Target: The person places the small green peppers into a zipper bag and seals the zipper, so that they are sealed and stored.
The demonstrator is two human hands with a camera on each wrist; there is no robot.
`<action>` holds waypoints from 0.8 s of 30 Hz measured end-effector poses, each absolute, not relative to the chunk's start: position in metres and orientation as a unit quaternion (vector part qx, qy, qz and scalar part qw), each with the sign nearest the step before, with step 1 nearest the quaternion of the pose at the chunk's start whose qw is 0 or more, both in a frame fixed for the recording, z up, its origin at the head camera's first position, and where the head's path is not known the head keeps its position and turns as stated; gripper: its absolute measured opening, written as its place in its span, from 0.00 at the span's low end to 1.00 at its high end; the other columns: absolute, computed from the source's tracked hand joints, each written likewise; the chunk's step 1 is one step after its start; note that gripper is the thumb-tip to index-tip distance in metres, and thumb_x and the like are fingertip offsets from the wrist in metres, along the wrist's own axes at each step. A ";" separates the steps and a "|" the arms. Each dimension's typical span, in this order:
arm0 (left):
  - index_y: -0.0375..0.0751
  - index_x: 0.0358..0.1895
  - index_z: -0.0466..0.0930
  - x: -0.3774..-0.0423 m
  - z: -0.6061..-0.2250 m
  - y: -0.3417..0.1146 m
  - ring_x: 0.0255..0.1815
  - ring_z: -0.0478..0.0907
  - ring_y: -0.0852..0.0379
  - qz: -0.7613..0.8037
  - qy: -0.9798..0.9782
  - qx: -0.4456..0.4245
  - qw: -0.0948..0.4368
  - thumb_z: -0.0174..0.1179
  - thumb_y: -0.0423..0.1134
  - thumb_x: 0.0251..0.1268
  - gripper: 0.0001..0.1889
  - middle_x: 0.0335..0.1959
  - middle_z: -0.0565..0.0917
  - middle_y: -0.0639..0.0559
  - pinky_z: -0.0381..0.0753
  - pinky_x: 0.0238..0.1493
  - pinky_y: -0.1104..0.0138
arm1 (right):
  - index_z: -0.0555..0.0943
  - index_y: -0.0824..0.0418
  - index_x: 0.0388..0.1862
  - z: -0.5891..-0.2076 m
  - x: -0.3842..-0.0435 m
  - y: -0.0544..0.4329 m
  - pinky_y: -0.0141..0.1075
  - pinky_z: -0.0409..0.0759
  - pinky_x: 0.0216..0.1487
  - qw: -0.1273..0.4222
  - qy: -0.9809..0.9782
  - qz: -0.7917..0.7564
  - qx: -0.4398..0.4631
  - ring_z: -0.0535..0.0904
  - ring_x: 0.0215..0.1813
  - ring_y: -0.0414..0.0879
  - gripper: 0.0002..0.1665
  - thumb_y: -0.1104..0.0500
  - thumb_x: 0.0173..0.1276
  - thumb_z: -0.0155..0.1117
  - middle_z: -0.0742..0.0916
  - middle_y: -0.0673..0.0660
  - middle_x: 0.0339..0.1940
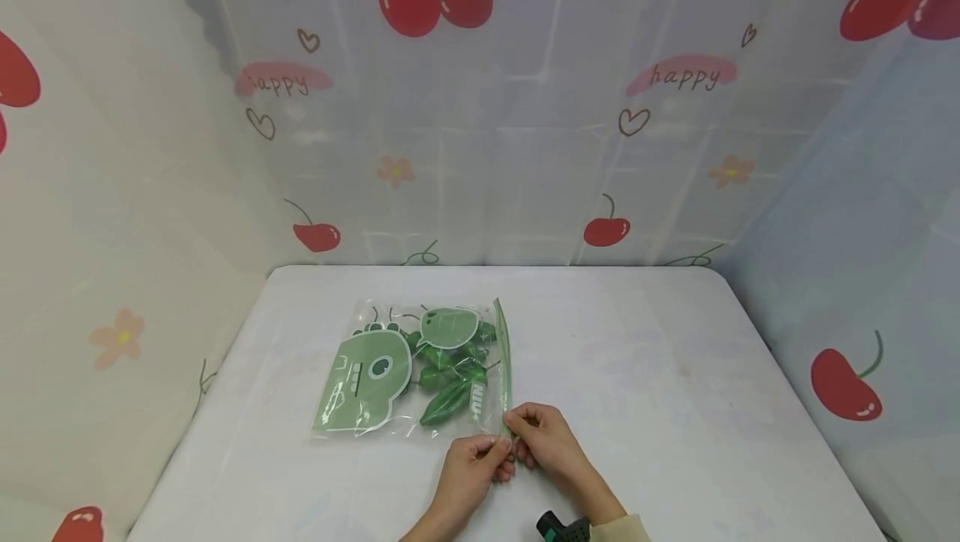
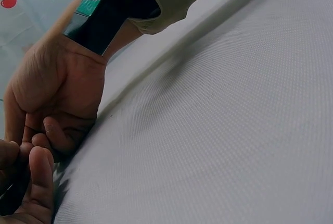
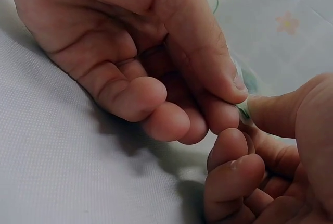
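A clear zip bag point(image 1: 450, 409) with a printed green cartoon creature lies flat on the table. Inside it are several glossy green objects point(image 1: 447, 402), one shaped like a pepper; others are partly covered by the print. Its green zip strip point(image 1: 505, 350) runs along the right side. At the strip's near end, my left hand point(image 1: 472, 469) pinches the bag's corner between thumb and index finger. Right beside it, my right hand point(image 1: 551, 442) pinches the strip, its other fingers curled. A bit of green strip point(image 3: 243, 111) shows between the fingertips in the right wrist view.
The white-covered table point(image 1: 637, 375) extends to the right of the bag. Curtains with cherry prints point(image 1: 480, 150) hang behind it and along both sides. A black device point(image 1: 562, 528) sits at my right wrist, below a beige sleeve point(image 1: 621, 529).
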State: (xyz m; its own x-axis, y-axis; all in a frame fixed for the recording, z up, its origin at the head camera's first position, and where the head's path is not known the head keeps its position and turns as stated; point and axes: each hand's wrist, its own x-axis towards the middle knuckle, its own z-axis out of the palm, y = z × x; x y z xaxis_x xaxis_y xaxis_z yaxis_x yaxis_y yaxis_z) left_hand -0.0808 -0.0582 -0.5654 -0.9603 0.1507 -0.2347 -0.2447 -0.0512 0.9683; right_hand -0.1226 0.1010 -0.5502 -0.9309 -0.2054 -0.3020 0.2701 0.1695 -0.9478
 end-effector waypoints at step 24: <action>0.28 0.40 0.89 -0.079 -0.563 -0.059 0.24 0.81 0.63 0.719 0.678 -0.046 0.146 0.63 0.37 0.73 0.13 0.27 0.88 0.45 0.84 0.30 0.75 | 0.83 0.69 0.39 -0.546 -0.138 0.093 0.28 0.65 0.16 0.143 0.782 -0.606 0.042 0.67 0.15 0.38 0.13 0.57 0.76 0.63 0.75 0.49 0.14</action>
State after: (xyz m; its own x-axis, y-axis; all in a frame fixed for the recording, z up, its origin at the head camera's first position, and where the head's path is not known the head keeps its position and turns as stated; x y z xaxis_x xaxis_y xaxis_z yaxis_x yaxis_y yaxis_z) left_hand -0.0794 -0.0586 -0.5628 -0.9532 0.1475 -0.2641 -0.2722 -0.0373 0.9615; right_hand -0.1377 0.0935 -0.5457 -0.9557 -0.1072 -0.2741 0.2387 0.2625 -0.9349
